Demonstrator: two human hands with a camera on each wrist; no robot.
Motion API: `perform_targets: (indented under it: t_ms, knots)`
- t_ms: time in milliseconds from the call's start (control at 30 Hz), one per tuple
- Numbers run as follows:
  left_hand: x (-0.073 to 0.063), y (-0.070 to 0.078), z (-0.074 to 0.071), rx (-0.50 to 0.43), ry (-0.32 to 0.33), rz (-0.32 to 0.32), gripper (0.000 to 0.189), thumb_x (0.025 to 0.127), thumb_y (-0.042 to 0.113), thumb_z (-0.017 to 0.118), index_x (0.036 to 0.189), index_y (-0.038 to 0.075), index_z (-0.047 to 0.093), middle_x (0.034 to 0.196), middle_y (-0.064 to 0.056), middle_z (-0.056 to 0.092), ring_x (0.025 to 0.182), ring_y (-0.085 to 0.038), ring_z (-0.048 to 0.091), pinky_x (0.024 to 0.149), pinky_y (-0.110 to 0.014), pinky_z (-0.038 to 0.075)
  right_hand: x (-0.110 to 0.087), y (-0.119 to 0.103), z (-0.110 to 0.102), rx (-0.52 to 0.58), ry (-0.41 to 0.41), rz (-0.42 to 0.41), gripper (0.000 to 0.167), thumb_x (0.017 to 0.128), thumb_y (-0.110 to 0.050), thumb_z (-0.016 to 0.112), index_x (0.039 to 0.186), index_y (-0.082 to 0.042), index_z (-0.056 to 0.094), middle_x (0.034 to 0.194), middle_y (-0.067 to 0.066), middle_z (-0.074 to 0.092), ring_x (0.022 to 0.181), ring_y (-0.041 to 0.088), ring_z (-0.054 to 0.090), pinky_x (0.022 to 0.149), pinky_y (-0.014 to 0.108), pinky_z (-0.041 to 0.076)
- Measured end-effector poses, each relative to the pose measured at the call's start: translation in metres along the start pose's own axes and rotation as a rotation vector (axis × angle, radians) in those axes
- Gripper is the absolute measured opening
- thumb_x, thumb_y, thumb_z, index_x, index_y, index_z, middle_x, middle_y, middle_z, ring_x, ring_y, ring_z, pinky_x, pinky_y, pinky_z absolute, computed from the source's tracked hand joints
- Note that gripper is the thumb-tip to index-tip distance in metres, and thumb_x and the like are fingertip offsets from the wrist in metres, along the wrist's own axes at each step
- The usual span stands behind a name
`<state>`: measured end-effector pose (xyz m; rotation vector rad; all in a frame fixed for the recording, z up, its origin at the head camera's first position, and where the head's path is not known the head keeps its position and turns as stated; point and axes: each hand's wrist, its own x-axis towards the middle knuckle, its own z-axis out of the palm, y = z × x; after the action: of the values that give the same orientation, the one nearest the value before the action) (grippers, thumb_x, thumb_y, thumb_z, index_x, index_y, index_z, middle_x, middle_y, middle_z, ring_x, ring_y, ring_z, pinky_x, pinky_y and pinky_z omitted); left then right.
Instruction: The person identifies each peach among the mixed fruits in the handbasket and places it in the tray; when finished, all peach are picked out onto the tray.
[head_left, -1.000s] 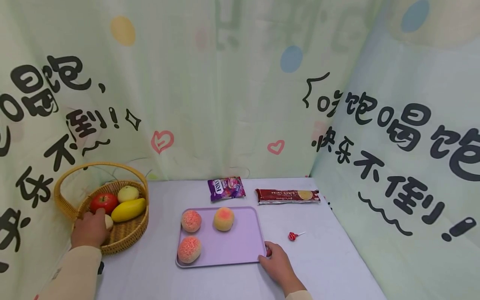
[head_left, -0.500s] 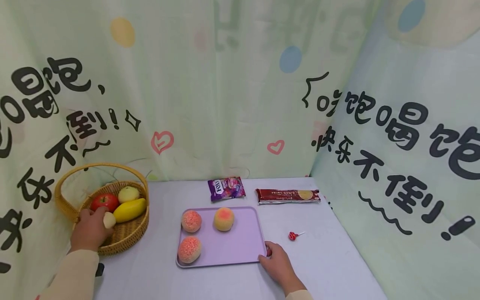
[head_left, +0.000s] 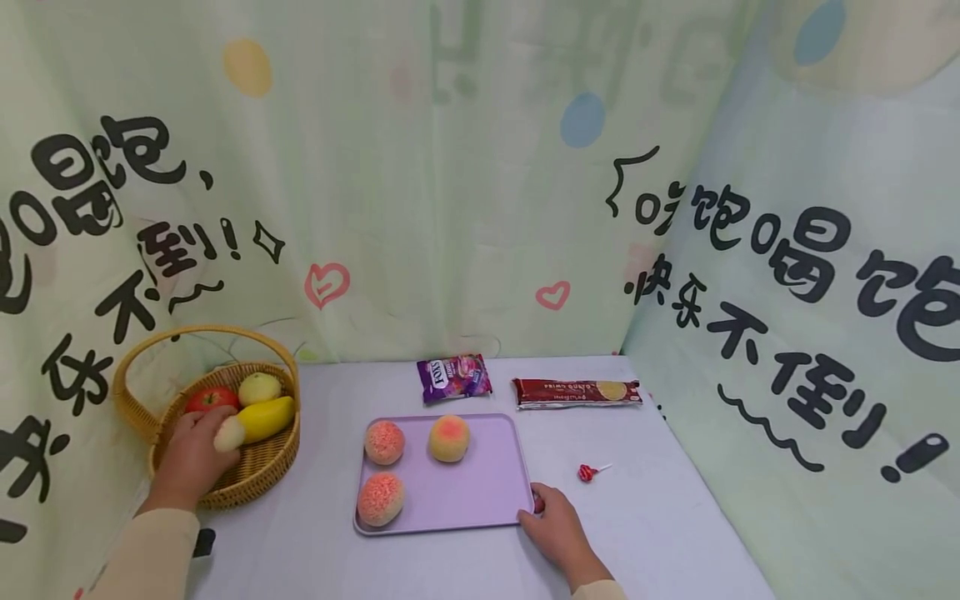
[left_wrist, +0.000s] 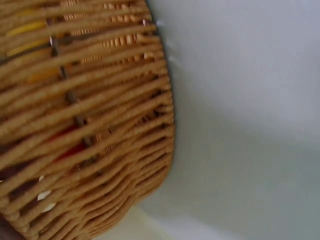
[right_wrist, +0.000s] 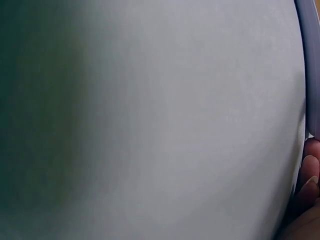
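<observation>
In the head view my left hand [head_left: 193, 457] reaches into a wicker basket [head_left: 258, 483] and pinches a pale cream, rounded thing [head_left: 229, 434]; its kind is unclear. Beside it in the basket lie a red apple [head_left: 212, 398], a pale yellow-green round fruit [head_left: 259, 388] and a yellow elongated fruit [head_left: 268, 419]. The left wrist view has mainly the basket's woven side [left_wrist: 100, 105]. My right hand [head_left: 557, 533] grips the front right corner of a lilac tray [head_left: 465, 496]; its fingertips [right_wrist: 311, 167] touch the tray edge in the right wrist view.
The tray carries a peach [head_left: 449, 439] and two speckled pink balls [head_left: 385, 442]. Behind it lie a purple snack packet [head_left: 454, 377] and a long dark red biscuit packet [head_left: 577, 393]. A lollipop [head_left: 587, 472] lies right of the tray. Printed curtains enclose the table.
My left hand has shifted right and slightly up within the basket, bringing the cream thing more into view between its fingers. The right hand stays at the tray corner.
</observation>
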<state>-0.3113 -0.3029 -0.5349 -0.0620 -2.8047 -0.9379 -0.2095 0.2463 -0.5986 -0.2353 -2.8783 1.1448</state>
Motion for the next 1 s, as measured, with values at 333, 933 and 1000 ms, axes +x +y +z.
perform_targets:
  t_ms: [333, 933, 1000]
  knots:
    - [-0.004, 0.023, -0.001, -0.011, 0.137, 0.092, 0.047, 0.099, 0.038, 0.068, 0.137, 0.015, 0.057, 0.145, -0.027, 0.039, 0.123, -0.052, 0.044, 0.096, -0.076, 0.043, -0.002, -0.001, 0.0, 0.009, 0.011, -0.017, 0.05, 0.083, -0.014, 0.078, 0.126, 0.006, 0.065, 0.086, 0.001, 0.054, 0.079, 0.015, 0.046, 0.068, 0.028, 0.039]
    - [-0.014, 0.067, 0.006, -0.144, 0.207, 0.103, 0.081, 0.078, 0.023, 0.09, 0.143, 0.002, 0.047, 0.134, -0.028, 0.055, 0.119, -0.047, 0.053, 0.098, -0.072, 0.046, -0.002, 0.002, 0.002, 0.004, 0.005, -0.003, 0.05, 0.084, -0.015, 0.078, 0.128, 0.005, 0.064, 0.087, 0.001, 0.054, 0.08, 0.014, 0.047, 0.07, 0.028, 0.04]
    - [-0.015, 0.075, 0.007, -0.168, 0.205, 0.124, 0.081, 0.077, 0.02, 0.091, 0.142, 0.002, 0.046, 0.133, -0.027, 0.055, 0.12, -0.045, 0.053, 0.098, -0.071, 0.047, -0.001, 0.002, 0.002, 0.003, 0.006, 0.001, 0.05, 0.084, -0.015, 0.078, 0.128, 0.005, 0.064, 0.087, 0.001, 0.054, 0.08, 0.014, 0.047, 0.069, 0.028, 0.039]
